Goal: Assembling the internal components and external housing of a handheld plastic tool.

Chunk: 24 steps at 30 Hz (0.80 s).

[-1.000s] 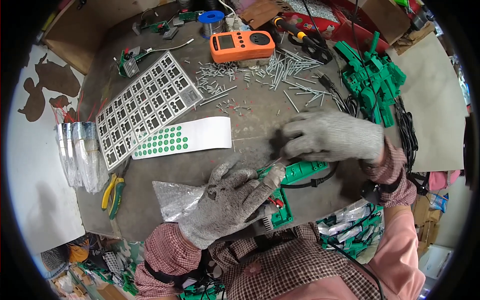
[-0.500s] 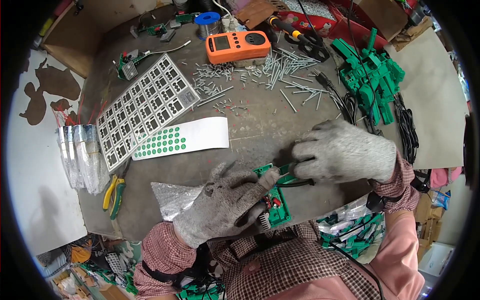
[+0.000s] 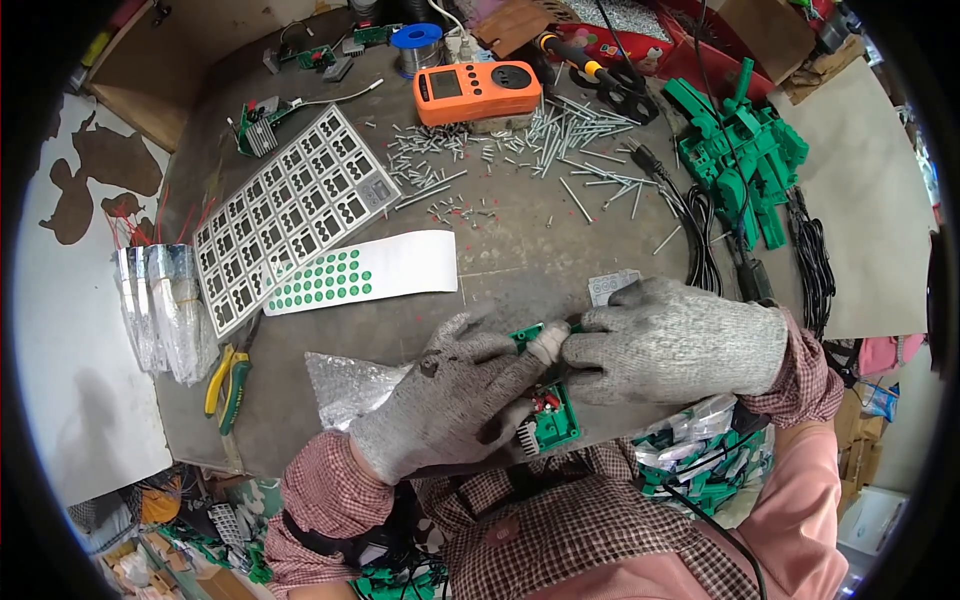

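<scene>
My left hand (image 3: pixel 445 395), in a grey knitted glove, is closed around a green plastic housing (image 3: pixel 562 428) near the table's front edge. Red parts and a finned metal heat sink (image 3: pixel 527 438) show inside the housing. My gloved right hand (image 3: pixel 680 340) meets the left fingertips over the housing's upper part. Its fingers are curled and pressed together, and whatever they pinch is hidden. A small grey panel (image 3: pixel 612 288) lies on the table just beyond the right fingers. Clear bubble wrap (image 3: pixel 350 388) sits beside the left hand.
Loose screws (image 3: pixel 560 140) are scattered beyond my hands, near an orange meter (image 3: pixel 478 92). Green housings (image 3: pixel 745 150) and coiled black cables (image 3: pixel 703 235) stand at right. A label sheet (image 3: pixel 300 210), green stickers (image 3: pixel 410 265) and cutting pliers (image 3: pixel 230 388) lie at left.
My right hand has moved nearer and a little left, bringing its fingers against the housing. The grey panel beyond it now shows. My left hand keeps its hold.
</scene>
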### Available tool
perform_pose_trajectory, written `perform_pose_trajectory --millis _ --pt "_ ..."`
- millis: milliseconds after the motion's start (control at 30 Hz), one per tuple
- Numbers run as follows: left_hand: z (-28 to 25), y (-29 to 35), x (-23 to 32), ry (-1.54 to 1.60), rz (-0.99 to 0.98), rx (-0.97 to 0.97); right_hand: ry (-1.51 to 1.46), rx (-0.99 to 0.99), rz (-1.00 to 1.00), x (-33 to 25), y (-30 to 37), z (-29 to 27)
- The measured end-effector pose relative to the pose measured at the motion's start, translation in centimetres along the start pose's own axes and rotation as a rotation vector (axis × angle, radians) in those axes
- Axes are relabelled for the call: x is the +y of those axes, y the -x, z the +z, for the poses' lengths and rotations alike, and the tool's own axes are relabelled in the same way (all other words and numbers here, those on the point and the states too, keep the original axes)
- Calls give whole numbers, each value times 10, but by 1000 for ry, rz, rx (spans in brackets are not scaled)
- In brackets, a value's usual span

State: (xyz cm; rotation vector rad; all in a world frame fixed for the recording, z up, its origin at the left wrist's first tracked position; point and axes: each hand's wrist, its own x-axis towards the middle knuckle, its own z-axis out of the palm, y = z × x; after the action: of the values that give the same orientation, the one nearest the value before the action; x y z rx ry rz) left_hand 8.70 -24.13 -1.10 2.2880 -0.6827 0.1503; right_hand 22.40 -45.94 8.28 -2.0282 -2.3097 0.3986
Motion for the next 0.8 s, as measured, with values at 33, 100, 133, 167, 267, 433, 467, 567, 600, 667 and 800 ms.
perform_pose_trajectory --millis 33,100,133,167,267,433,467,567,600,667,800 --pt "-4 1 1 0 0 -1 -1 0 1 2 1 4" --pt "-14 5 3 117 -55 -7 -139 -141 100 11 3 10" --pt "-12 6 1 118 -52 -10 -139 -140 104 18 4 16" --pt "-8 9 -2 90 9 23 -194 -88 44 26 6 22" --pt "-5 9 -2 29 70 34 -286 0 -9 38 14 38" --pt "-2 5 0 -7 135 16 -255 -12 88 27 16 34" --pt "-5 4 4 -60 134 -18 -252 -10 97 28 14 35" --pt "-13 -3 12 -94 103 -65 -409 116 52 40 19 45" --pt "-13 -3 14 -82 4 -82 -370 113 76 53 23 48" --pt "-13 -6 16 -71 -57 -163 -532 122 156 74 35 48" --pt "-8 -14 27 -70 -178 -119 242 548 439 84 30 49"
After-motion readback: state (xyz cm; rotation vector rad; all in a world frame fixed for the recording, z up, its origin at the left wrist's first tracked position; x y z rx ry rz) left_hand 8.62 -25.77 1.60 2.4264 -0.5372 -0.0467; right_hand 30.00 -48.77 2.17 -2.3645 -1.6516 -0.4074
